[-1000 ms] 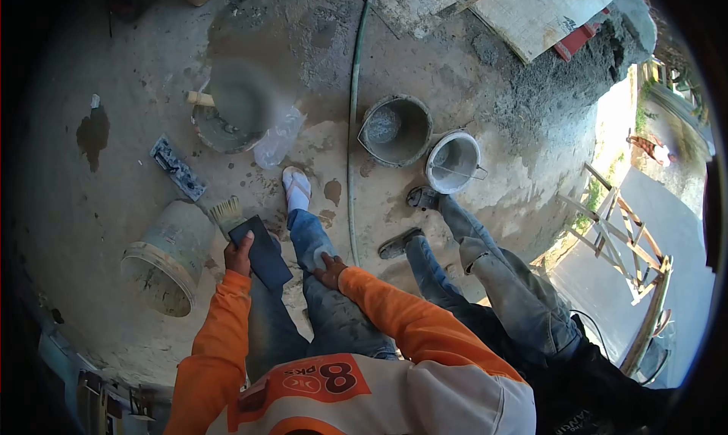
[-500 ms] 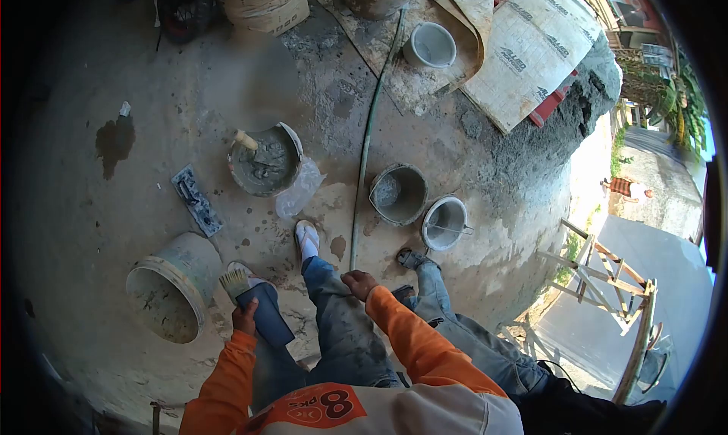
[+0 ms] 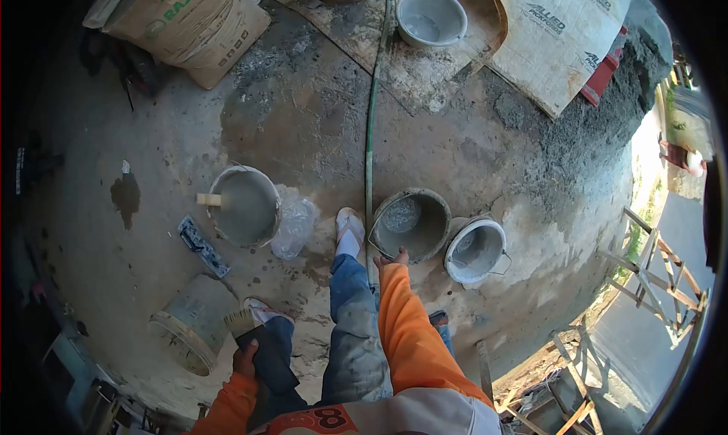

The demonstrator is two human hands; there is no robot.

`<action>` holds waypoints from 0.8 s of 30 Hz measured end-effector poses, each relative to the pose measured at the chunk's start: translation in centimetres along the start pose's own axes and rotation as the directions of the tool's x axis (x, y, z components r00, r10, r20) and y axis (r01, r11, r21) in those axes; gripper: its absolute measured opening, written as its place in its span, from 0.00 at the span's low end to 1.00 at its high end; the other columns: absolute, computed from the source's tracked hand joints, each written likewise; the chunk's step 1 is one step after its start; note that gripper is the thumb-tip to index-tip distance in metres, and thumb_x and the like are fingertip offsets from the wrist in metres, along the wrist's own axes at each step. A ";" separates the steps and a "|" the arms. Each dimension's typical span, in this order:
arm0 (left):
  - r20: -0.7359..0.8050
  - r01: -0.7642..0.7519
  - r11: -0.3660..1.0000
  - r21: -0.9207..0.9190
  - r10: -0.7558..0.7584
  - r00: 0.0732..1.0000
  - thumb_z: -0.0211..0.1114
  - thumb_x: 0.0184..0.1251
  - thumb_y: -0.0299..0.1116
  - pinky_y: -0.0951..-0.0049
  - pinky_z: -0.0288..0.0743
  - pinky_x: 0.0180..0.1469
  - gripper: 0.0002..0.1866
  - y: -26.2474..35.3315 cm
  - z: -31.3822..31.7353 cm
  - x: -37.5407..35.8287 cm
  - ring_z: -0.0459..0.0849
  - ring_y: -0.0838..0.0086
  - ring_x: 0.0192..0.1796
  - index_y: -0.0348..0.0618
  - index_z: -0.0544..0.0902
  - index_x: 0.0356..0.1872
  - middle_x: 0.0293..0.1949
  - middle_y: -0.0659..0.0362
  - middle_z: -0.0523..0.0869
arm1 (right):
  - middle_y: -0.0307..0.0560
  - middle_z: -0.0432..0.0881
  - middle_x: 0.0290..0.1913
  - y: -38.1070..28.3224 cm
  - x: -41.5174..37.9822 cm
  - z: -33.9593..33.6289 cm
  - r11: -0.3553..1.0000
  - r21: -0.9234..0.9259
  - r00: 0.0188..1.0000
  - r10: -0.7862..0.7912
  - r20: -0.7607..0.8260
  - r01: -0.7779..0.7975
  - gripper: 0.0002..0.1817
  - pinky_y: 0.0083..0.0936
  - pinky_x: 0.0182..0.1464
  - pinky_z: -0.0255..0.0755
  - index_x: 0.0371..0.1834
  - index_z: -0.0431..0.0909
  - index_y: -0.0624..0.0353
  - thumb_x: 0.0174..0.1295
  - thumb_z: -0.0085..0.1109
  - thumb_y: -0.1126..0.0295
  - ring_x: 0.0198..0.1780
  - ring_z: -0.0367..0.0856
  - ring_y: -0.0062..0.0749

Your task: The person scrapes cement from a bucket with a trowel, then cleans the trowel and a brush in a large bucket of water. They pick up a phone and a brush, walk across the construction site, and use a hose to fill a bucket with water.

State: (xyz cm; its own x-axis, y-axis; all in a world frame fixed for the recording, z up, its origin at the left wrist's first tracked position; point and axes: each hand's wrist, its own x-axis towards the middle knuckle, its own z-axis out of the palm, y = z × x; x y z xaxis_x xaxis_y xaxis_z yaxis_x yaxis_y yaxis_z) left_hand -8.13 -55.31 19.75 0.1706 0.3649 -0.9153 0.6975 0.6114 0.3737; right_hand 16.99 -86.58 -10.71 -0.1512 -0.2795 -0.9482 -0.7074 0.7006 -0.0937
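Dark flat slab (image 3: 273, 365) and pale-bristled brush (image 3: 240, 321) are held together in left hand (image 3: 245, 359), fingers closed on slab, bristles just beyond fingertips. Right hand (image 3: 392, 259) is placed at near rim of round grey bucket (image 3: 434, 236); whether rim is gripped cannot be told. Three more buckets are seen on rough, stained floor (image 3: 326, 151): white-rimmed one (image 3: 476, 253), mortar-filled one (image 3: 246, 208), tipped one (image 3: 196, 321). One green hose (image 3: 370, 139), one crumpled clear plastic bag (image 3: 296, 223).
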 end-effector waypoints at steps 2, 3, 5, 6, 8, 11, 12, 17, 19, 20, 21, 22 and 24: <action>0.033 0.055 0.998 -0.014 -0.054 0.998 0.62 0.58 0.43 0.72 0.75 0.41 0.22 2.4 5.3 -0.4 0.81 0.72 0.35 0.33 0.77 0.44 0.36 0.57 0.81 | 0.54 0.64 0.56 0.1 0.4 -0.2 0.998 0.070 0.997 0.008 -0.083 -0.002 0.39 0.49 0.48 0.70 0.65 0.52 0.55 0.55 0.51 0.45 0.52 0.70 0.45; 0.097 0.105 0.994 -0.017 -0.102 0.990 0.62 0.58 0.43 0.73 0.75 0.41 0.21 4.4 8.2 -0.9 0.81 0.72 0.35 0.34 0.77 0.44 0.36 0.58 0.82 | 0.52 0.67 0.52 0.5 1.1 -0.9 0.975 0.220 1.000 0.030 -0.001 -0.029 0.34 0.45 0.44 0.71 0.59 0.58 0.55 0.54 0.52 0.47 0.46 0.72 0.42; 0.161 0.144 0.990 -0.008 -0.140 0.977 0.62 0.58 0.42 0.73 0.76 0.41 0.20 8.1 13.2 -1.3 0.81 0.73 0.35 0.35 0.78 0.44 0.36 0.58 0.82 | 0.43 0.73 0.42 -0.6 0.9 -0.1 0.885 0.438 0.988 0.138 0.071 -0.156 0.18 0.34 0.36 0.71 0.42 0.67 0.51 0.56 0.53 0.52 0.35 0.73 0.32; 0.193 0.133 0.991 0.001 -0.131 0.972 0.62 0.58 0.42 0.73 0.76 0.41 0.19 9.6 15.2 -1.5 0.81 0.73 0.34 0.36 0.78 0.44 0.35 0.58 0.82 | 0.43 0.73 0.42 -1.4 0.7 0.3 0.882 0.441 0.986 0.148 0.077 -0.166 0.18 0.34 0.36 0.71 0.42 0.67 0.51 0.56 0.53 0.52 0.35 0.73 0.32; 0.216 0.120 0.993 0.011 -0.120 0.969 0.62 0.58 0.41 0.73 0.76 0.40 0.19 11.5 17.4 -1.4 0.81 0.74 0.34 0.37 0.78 0.44 0.35 0.59 0.82 | 0.40 0.74 0.40 -2.7 -0.2 0.5 0.931 0.364 0.979 -0.059 0.194 -0.016 0.13 0.33 0.36 0.70 0.42 0.68 0.54 0.60 0.51 0.58 0.35 0.71 0.29; 0.239 0.110 0.993 0.044 -0.118 0.964 0.62 0.58 0.40 0.72 0.77 0.38 0.18 12.7 18.8 -1.4 0.81 0.73 0.32 0.36 0.78 0.43 0.33 0.59 0.82 | 0.44 0.74 0.32 -6.8 -4.7 2.5 0.976 0.181 0.993 -0.118 -0.017 0.119 0.13 0.29 0.30 0.73 0.39 0.70 0.59 0.62 0.48 0.60 0.27 0.71 0.28; 0.240 0.095 0.995 0.042 -0.102 0.965 0.62 0.58 0.40 0.73 0.77 0.37 0.18 12.9 19.2 -1.5 0.82 0.73 0.32 0.36 0.78 0.43 0.33 0.58 0.82 | 0.45 0.73 0.31 -8.5 -5.1 2.9 0.981 0.069 0.982 -0.175 -0.073 0.180 0.14 0.26 0.27 0.74 0.39 0.70 0.60 0.62 0.48 0.59 0.24 0.70 0.28; 0.212 0.106 0.993 0.046 -0.113 0.971 0.62 0.58 0.40 0.73 0.77 0.36 0.17 14.0 20.8 -3.4 0.82 0.73 0.31 0.36 0.78 0.42 0.33 0.58 0.82 | 0.45 0.74 0.30 -15.7 -11.6 0.5 0.942 -0.099 0.937 -0.331 -0.113 0.320 0.12 0.24 0.24 0.71 0.39 0.70 0.60 0.61 0.49 0.62 0.23 0.70 0.28; 0.256 0.106 0.991 0.085 -0.124 0.959 0.60 0.58 0.39 0.67 0.78 0.41 0.17 13.8 20.7 -3.7 0.83 0.68 0.34 0.37 0.76 0.44 0.35 0.55 0.82 | 0.42 0.74 0.30 -17.7 -13.8 -3.0 0.935 0.037 0.935 -0.353 -0.026 0.354 0.10 0.25 0.26 0.69 0.38 0.71 0.57 0.61 0.49 0.63 0.25 0.71 0.27; 0.258 0.100 0.991 0.084 -0.119 0.959 0.60 0.58 0.39 0.67 0.78 0.41 0.17 14.2 21.1 -4.0 0.83 0.68 0.34 0.37 0.76 0.44 0.35 0.55 0.82 | 0.40 0.75 0.31 -18.5 -14.8 -4.8 0.928 0.114 0.933 -0.360 0.024 0.355 0.08 0.26 0.27 0.68 0.37 0.71 0.55 0.61 0.50 0.64 0.27 0.71 0.26; 0.254 0.110 0.991 0.082 -0.127 0.959 0.61 0.59 0.39 0.70 0.77 0.39 0.17 14.6 21.6 -4.3 0.82 0.71 0.33 0.36 0.77 0.43 0.34 0.56 0.82 | 0.39 0.75 0.32 -19.3 -15.6 -6.7 0.918 0.153 0.927 -0.375 0.031 0.366 0.08 0.26 0.29 0.67 0.37 0.71 0.55 0.61 0.49 0.63 0.29 0.71 0.25; 0.251 0.121 0.990 0.078 -0.137 0.958 0.62 0.59 0.39 0.73 0.77 0.36 0.17 14.8 22.1 -4.7 0.82 0.73 0.32 0.36 0.78 0.42 0.33 0.57 0.82 | 0.38 0.75 0.33 -20.0 -16.2 -8.6 0.906 0.190 0.920 -0.391 0.036 0.378 0.08 0.26 0.31 0.66 0.38 0.71 0.54 0.61 0.49 0.63 0.30 0.71 0.25; 0.263 0.102 0.993 0.056 -0.114 0.958 0.62 0.59 0.39 0.73 0.77 0.36 0.17 15.5 23.2 -5.1 0.82 0.73 0.32 0.36 0.78 0.42 0.33 0.57 0.82 | 0.37 0.76 0.35 -21.0 -18.2 -11.2 0.871 0.225 0.896 -0.444 -0.017 0.436 0.10 0.25 0.32 0.65 0.39 0.72 0.54 0.61 0.49 0.62 0.31 0.72 0.25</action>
State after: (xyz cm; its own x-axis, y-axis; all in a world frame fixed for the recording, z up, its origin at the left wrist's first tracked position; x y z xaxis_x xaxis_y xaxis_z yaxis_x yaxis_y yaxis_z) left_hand 17.91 -63.97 26.70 0.2675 0.0952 -0.9588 0.7494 0.6050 0.2691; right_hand 26.85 -103.57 11.88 0.1665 -0.5725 -0.8028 -0.5268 0.6366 -0.5632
